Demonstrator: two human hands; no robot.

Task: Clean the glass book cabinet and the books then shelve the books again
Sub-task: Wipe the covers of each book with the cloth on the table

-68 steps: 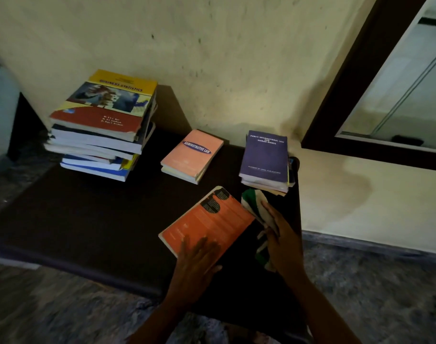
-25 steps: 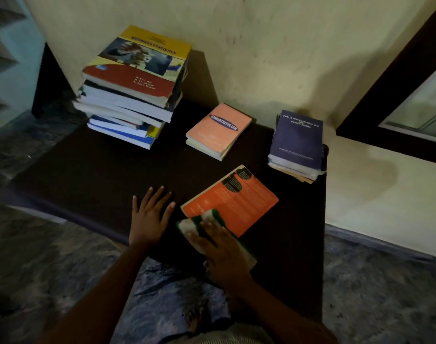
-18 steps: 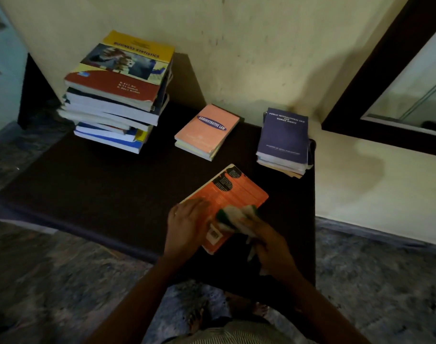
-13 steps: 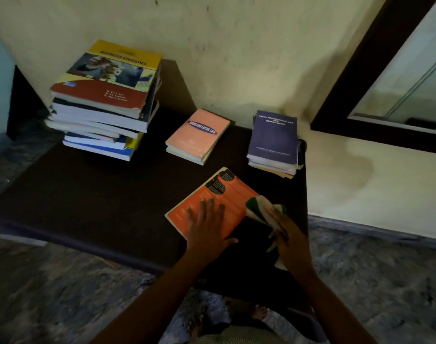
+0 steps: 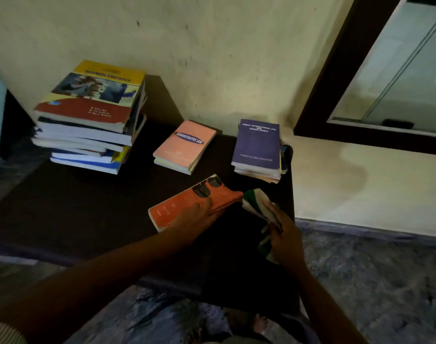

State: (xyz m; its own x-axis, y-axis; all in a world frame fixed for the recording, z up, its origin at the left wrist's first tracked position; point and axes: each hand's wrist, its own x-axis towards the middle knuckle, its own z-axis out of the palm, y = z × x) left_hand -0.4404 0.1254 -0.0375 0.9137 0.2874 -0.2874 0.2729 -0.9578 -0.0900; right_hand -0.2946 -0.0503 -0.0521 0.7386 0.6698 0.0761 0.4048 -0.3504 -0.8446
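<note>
left hand on orange book | right hand holds cloth

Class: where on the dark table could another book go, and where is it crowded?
Widest bare patch: the table's left front, bordered by the tall stack and the orange book. A narrower gap separates tall stack and pink book. Crowded: right front, with left hand, right hand, cloth, purple book.
</note>
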